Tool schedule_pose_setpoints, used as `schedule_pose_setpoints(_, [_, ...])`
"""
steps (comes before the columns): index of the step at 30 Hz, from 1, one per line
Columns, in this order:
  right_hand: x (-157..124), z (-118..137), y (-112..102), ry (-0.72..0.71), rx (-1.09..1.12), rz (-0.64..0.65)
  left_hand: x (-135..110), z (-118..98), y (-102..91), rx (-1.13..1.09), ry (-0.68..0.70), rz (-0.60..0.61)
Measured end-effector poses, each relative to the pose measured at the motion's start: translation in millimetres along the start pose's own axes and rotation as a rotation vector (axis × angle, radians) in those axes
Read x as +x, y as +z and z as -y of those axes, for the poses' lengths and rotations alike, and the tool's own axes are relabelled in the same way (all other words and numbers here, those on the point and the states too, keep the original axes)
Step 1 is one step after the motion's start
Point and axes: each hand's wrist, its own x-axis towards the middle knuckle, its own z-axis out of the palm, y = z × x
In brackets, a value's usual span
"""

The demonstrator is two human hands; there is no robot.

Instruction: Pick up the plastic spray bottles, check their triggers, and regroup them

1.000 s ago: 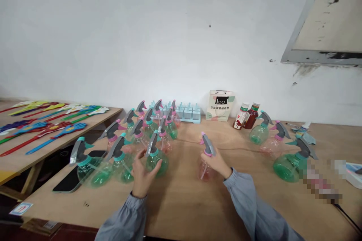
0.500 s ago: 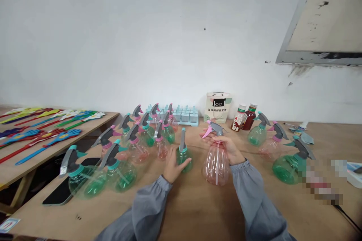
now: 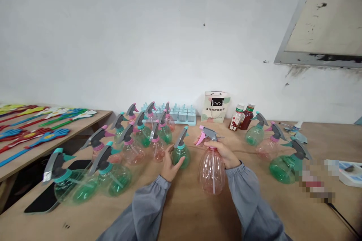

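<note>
My left hand (image 3: 171, 166) is wrapped around the left side of a small green spray bottle (image 3: 184, 158), thumb across its front. That bottle stands on the table with its grey and teal head tilted up to the right. My right hand (image 3: 224, 153) grips the neck of a clear pink spray bottle (image 3: 212, 175) from the right. Its pink trigger points left, and some of my fingers are hidden behind the neck. Left of my hands stand several green and pink spray bottles, among them a pink one (image 3: 157, 150) and a large green one (image 3: 115, 179).
At the right are a green spray bottle (image 3: 284, 168), a pink one (image 3: 267, 147) and a smaller green one (image 3: 254, 135). Along the wall stand a blue mould tray (image 3: 185, 116), a paper bag (image 3: 216, 109) and two sauce bottles (image 3: 247, 117). A phone (image 3: 42, 200) lies front left.
The green bottle in my left hand has turned, so its head now shows more from the side. The pink bottle has come slightly nearer. The view has shifted a little.
</note>
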Motion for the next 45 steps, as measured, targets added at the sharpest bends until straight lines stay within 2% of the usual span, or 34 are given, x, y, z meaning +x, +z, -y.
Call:
schedule_pose_setpoints(3, [5.1,-5.2,-0.7,-0.007,-0.022,0.044,2.9,-1.8,-3.3,0.104,0.047,-0.035])
schedule_pose_setpoints(7, [9.5,-9.8,-1.0,-0.090,-0.076,0.107,4.6,-6.1,-6.3,0.201,0.115,-0.067])
schedule_pose_setpoints(11, [11.6,-13.0,-0.9,-0.070,-0.090,0.156,3.8,-7.9,-7.2,0.292,0.129,-0.078])
schedule_pose_setpoints(15, [11.4,-16.3,1.0,-0.065,-0.093,0.132,2.9,-7.0,-8.0,0.315,0.121,-0.056])
schedule_pose_setpoints(19, [8.1,-18.4,7.2,-0.169,-0.057,0.095,2.4,-5.9,-7.6,0.292,0.119,-0.034])
schedule_pose_setpoints(21, [5.9,-18.7,10.1,-0.206,-0.064,0.035,2.2,-5.4,-7.0,0.288,0.119,-0.034])
schedule_pose_setpoints(24, [3.7,-17.9,12.0,-0.079,-0.025,-0.082,1.9,-4.8,-6.5,0.285,0.108,-0.034])
schedule_pose_setpoints(27, [4.4,-15.5,11.6,0.052,0.005,-0.035,1.7,-4.3,-6.6,0.277,0.097,-0.023])
schedule_pose_setpoints(29, [6.2,-14.0,11.4,0.024,-0.018,0.056,1.6,-4.2,-6.5,0.270,0.093,-0.014])
schedule_pose_setpoints(31, [7.8,-13.9,11.6,-0.026,-0.042,0.094,1.5,-4.3,-6.3,0.261,0.089,-0.011])
schedule_pose_setpoints(38, [6.4,-17.9,14.4,-0.013,-0.048,-0.041,1.0,-4.7,-5.8,0.259,0.095,-0.016])
schedule_pose_setpoints(43, [7.9,-20.2,13.3,-0.025,-0.038,0.044,1.2,-4.6,-6.1,0.262,0.096,-0.001])
schedule_pose_setpoints(45, [9.2,-23.7,12.0,-0.069,-0.051,0.011,1.3,-4.9,-5.9,0.261,0.093,-0.003])
